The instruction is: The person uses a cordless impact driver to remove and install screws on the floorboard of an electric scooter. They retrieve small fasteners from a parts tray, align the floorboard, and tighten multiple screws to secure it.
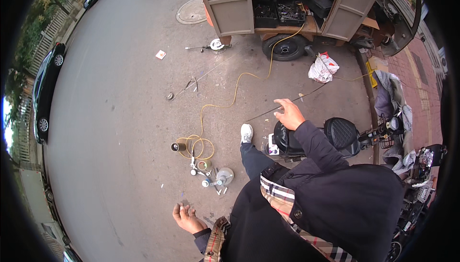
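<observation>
My left hand (187,219) hangs at the lower middle with loosely curled, parted fingers and nothing visible in it. Beyond it on the pavement stand a round clear-and-silver device (224,177), small tools (193,172), a dark metal cylinder (175,147) and a coiled yellow hose (207,149). My right hand (287,114) is raised right of centre, fingers apart, above a black scooter seat (341,134). A thin dark line (259,115) runs on the ground behind it; I cannot make out any contact. My white shoe (247,133) shows below.
An open tool cart (225,10) with toolboxes (290,11) and a wheel (285,47) stands ahead, beside a white bag (323,68) and a jack-like tool (211,46). More two-wheelers (424,166) line the brick sidewalk (412,80) at right. Parked cars (48,84) line the road's left side.
</observation>
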The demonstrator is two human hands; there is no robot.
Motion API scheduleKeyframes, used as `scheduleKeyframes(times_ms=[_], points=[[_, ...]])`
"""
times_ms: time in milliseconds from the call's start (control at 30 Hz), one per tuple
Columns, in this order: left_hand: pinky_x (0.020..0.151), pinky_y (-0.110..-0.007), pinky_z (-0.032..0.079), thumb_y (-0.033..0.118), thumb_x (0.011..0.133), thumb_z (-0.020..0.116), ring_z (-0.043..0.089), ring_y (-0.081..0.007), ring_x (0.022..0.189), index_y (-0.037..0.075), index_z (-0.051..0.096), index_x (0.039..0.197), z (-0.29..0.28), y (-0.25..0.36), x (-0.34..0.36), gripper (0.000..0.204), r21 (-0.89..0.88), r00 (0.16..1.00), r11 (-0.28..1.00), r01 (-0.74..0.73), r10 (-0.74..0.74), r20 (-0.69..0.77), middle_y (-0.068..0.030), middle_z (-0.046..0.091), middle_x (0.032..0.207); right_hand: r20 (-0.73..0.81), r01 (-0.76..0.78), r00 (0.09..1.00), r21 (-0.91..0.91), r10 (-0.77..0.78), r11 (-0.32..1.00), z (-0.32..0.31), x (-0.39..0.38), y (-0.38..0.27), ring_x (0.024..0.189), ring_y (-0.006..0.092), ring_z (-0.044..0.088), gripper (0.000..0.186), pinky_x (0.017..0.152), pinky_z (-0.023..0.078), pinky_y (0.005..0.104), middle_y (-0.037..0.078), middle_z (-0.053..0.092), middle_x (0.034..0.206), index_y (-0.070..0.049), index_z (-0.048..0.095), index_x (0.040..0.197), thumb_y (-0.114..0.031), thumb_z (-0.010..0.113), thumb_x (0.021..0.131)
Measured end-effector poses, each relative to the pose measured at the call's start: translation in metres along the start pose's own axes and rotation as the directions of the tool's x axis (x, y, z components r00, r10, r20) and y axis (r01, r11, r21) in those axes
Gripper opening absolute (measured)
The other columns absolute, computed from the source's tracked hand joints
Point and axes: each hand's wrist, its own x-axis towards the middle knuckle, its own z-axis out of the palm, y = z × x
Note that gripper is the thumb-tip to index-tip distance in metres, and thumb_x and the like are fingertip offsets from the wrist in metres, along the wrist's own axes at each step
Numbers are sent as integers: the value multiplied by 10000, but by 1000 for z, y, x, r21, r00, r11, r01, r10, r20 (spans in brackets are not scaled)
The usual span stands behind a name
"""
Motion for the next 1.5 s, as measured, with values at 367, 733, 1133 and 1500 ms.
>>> scheduleKeyframes(times_ms=[367, 733, 1133, 1500], points=[[703, -273, 517, 102, 1024, 620, 656, -158, 932, 35, 623, 1235, 394, 101, 106, 221, 161, 850, 974, -160, 53, 524, -100, 678, 1189, -219, -199, 951, 107, 218, 974, -87, 240, 31, 1167, 361, 673, 528, 1022, 537, 432, 205, 631, 1344, -23, 617, 1398, -129, 751, 899], [706, -293, 561, 69, 1015, 640, 689, -173, 907, -14, 673, 1156, 752, 75, 94, 167, 236, 299, 931, -280, -150, 942, -119, 712, 1125, -453, -580, 643, 240, 618, 779, -159, 247, 91, 1123, 353, 711, 508, 957, 567, 429, 215, 655, 1304, -24, 641, 1378, -87, 750, 886], [725, -295, 545, 63, 1005, 620, 677, -156, 911, 0, 684, 1158, 940, 34, -53, 177, 342, 177, 881, -326, -298, 938, -76, 705, 1084, -451, -534, 574, 427, 683, 730, -238, 303, 199, 1077, 334, 723, 479, 894, 595, 401, 218, 668, 1243, -18, 642, 1360, -74, 751, 897], [710, -272, 516, 54, 999, 632, 625, -125, 782, 1, 682, 1172, 1035, -20, -231, 188, 341, -140, 857, -387, -420, 897, -85, 712, 965, -521, -492, 386, 581, 761, 648, -320, 264, 287, 1139, 290, 714, 473, 965, 571, 387, 194, 691, 1286, 8, 614, 1391, -50, 717, 933]])
